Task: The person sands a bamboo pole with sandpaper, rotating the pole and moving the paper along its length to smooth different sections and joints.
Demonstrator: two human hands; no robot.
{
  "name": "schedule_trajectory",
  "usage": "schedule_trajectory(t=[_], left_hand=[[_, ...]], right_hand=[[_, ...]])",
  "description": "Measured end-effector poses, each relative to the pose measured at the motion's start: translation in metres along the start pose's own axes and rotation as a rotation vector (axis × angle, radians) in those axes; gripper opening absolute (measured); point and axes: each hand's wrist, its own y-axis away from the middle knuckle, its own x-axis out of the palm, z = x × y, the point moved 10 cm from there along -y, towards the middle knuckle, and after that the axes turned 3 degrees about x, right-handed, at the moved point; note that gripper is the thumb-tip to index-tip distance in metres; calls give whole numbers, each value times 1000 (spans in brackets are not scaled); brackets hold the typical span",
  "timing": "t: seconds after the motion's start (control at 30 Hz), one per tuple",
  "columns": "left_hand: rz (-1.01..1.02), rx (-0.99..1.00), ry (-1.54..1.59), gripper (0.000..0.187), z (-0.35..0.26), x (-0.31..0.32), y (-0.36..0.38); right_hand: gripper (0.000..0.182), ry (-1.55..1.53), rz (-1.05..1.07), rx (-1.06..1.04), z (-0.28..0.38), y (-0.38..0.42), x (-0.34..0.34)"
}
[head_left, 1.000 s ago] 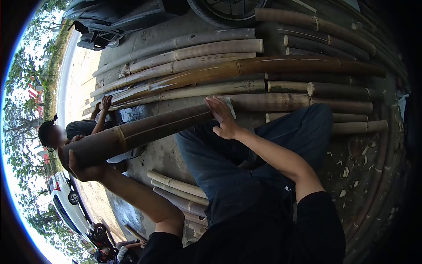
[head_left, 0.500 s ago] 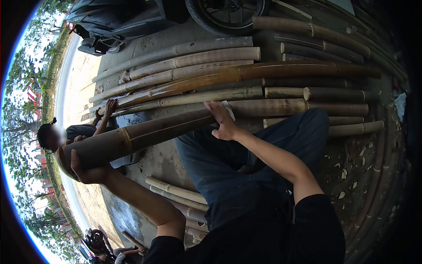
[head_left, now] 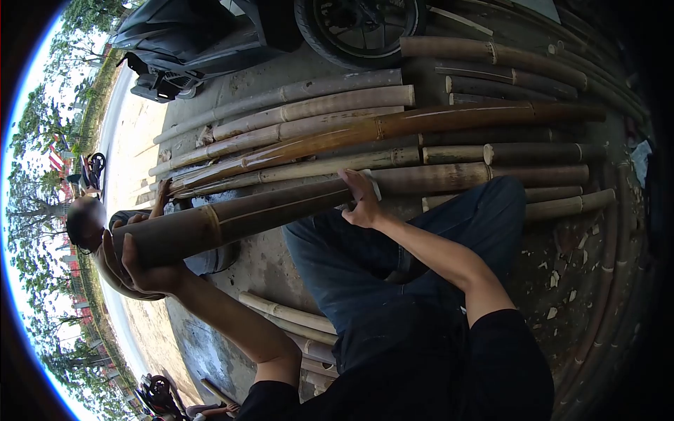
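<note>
A thick dark bamboo pole slants across in front of me, its near end toward the left. My left hand is wrapped round that end, with the fingers partly behind it. At the narrower end, my right hand grips the pole, fingers over the top and thumb below. Something small and pale, perhaps a cloth, shows beside the right hand; exactly how it is held is hidden. Beyond lies a row of bamboo poles, among them a wet-looking brown pole.
A co-worker crouches at the left, a hand on the poles. A parked motorbike's wheel is at the top. More bamboo lies below my left forearm. Chips litter the ground at right. Another person is at bottom left.
The view has shifted slightly, and a distant motorbike now shows at the left. The held pole and both my hands appear a little further right. My grip looks the same.
</note>
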Motion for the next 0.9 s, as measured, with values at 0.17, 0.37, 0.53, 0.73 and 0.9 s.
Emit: schedule_trajectory(t=[0.17, 0.37, 0.53, 0.73, 0.9], left_hand=[[0, 15, -20, 57, -3, 7, 0], [-21, -15, -65, 56, -4, 11, -3], [7, 19, -52, 55, -8, 13, -3], [-19, -97, 85, 52, 16, -6, -11], [-40, 15, -32, 50, 2, -11, -6]], right_hand=[[95, 81, 146, 96, -67, 3, 12], [95, 25, 142, -1, -16, 1, 0], [93, -22, -30, -65, 8, -3, -8], [93, 103, 108, 98, -41, -9, 6], [87, 136, 87, 10, -26, 2, 0]])
